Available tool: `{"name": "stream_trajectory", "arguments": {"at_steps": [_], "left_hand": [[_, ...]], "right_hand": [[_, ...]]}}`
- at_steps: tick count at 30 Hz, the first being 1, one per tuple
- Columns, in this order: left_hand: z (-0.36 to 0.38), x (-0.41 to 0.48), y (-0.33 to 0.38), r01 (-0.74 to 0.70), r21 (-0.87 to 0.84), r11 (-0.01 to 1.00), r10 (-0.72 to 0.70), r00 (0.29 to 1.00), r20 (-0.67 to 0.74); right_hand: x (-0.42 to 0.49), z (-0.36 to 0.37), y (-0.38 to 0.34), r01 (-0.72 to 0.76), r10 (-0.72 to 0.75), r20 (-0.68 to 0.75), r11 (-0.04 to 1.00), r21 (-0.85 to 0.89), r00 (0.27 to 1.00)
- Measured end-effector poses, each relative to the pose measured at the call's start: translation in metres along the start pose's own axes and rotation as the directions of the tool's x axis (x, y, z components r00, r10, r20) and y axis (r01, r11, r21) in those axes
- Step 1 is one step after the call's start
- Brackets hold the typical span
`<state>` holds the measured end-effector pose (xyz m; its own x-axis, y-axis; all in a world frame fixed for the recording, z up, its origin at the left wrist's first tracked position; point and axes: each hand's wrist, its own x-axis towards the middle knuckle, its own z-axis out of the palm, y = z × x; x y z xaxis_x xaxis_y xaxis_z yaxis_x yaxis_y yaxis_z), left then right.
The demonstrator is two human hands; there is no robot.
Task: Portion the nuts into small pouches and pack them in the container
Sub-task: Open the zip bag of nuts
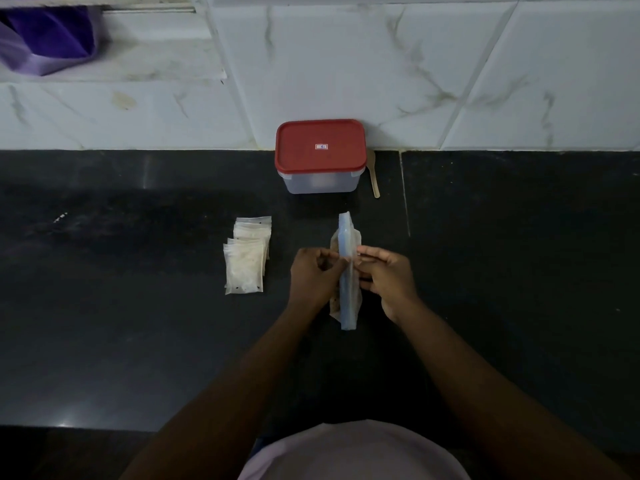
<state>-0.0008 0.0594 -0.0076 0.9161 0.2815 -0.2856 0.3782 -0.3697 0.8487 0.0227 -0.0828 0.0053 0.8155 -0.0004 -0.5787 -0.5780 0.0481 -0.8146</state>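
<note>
Left hand (313, 271) and right hand (384, 275) each pinch the upper seal of the nut bag (347, 306), held on edge above the bench (138, 306) centre; its contents appear brown in dim light. Small pouches (246, 261) lie stacked just left. The lidded container (320, 157) stands far, at the wall, with a wooden spoon (374, 178) beside it on the right

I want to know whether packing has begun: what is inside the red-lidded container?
The red lid sits shut on the container. Through its cloudy wall only a faint pale patch shows; the lid hides the rest, so the contents cannot be told.
</note>
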Motion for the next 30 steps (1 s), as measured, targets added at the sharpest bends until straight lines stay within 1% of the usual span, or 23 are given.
{"name": "stream_trajectory", "arguments": {"at_steps": [2,3,6,8,10,11,13,15,17,18,21,23,27,30], "left_hand": [[-0.005,0.004,-0.001,0.003,0.005,1.0,-0.003,1.0,0.007],[-0.007,0.005,-0.001,0.028,-0.009,1.0,-0.028,0.999,0.026],[-0.015,0.01,0.0,0.145,-0.137,0.98,-0.129,0.985,0.117],[-0.02,0.013,0.001,0.194,-0.242,0.951,-0.161,0.976,0.15],[-0.025,0.014,0.004,0.227,-0.311,0.923,-0.179,0.968,0.177],[-0.027,0.014,0.005,0.246,-0.339,0.908,-0.187,0.963,0.196],[-0.031,0.012,0.01,0.298,-0.428,0.853,-0.195,0.944,0.267],[-0.036,0.011,0.016,0.373,-0.532,0.76,-0.198,0.913,0.357],[-0.04,0.011,0.019,0.423,-0.589,0.689,-0.204,0.893,0.402],[-0.041,0.012,0.02,0.424,-0.591,0.686,-0.208,0.893,0.399],[-0.042,0.014,0.02,0.373,-0.543,0.752,-0.219,0.919,0.327],[-0.041,0.015,0.02,0.345,-0.531,0.774,-0.213,0.931,0.295],[-0.043,0.016,0.027,0.364,-0.551,0.751,-0.217,0.924,0.315],[-0.045,0.013,0.033,0.383,-0.585,0.715,-0.208,0.915,0.345]], "right_hand": [[-0.001,0.004,0.0,0.004,-0.004,0.007,1.0,0.019,1.0],[-0.001,0.006,0.0,0.008,-0.009,0.007,1.0,0.014,1.0],[-0.002,0.01,0.002,0.04,-0.04,-0.012,0.999,-0.025,0.999],[-0.003,0.013,0.006,0.102,-0.107,-0.039,0.988,-0.115,0.993],[-0.005,0.016,0.006,0.147,-0.161,-0.051,0.966,-0.213,0.986],[-0.007,0.018,0.005,0.157,-0.17,-0.04,0.962,-0.222,0.985],[-0.01,0.024,0.0,0.152,-0.152,0.014,0.974,-0.167,0.988],[-0.014,0.027,-0.006,0.142,-0.135,0.068,0.982,-0.122,0.988],[-0.016,0.029,-0.009,0.149,-0.141,0.085,0.984,-0.102,0.986],[-0.015,0.03,-0.009,0.15,-0.143,0.082,0.984,-0.091,0.986],[-0.014,0.033,-0.009,0.126,-0.123,0.046,0.99,-0.066,0.991],[-0.013,0.034,-0.011,0.114,-0.113,0.023,0.991,-0.066,0.993],[-0.015,0.035,-0.012,0.178,-0.177,0.015,0.974,-0.142,0.984],[-0.018,0.035,-0.014,0.216,-0.218,0.01,0.955,-0.205,0.976]]}}
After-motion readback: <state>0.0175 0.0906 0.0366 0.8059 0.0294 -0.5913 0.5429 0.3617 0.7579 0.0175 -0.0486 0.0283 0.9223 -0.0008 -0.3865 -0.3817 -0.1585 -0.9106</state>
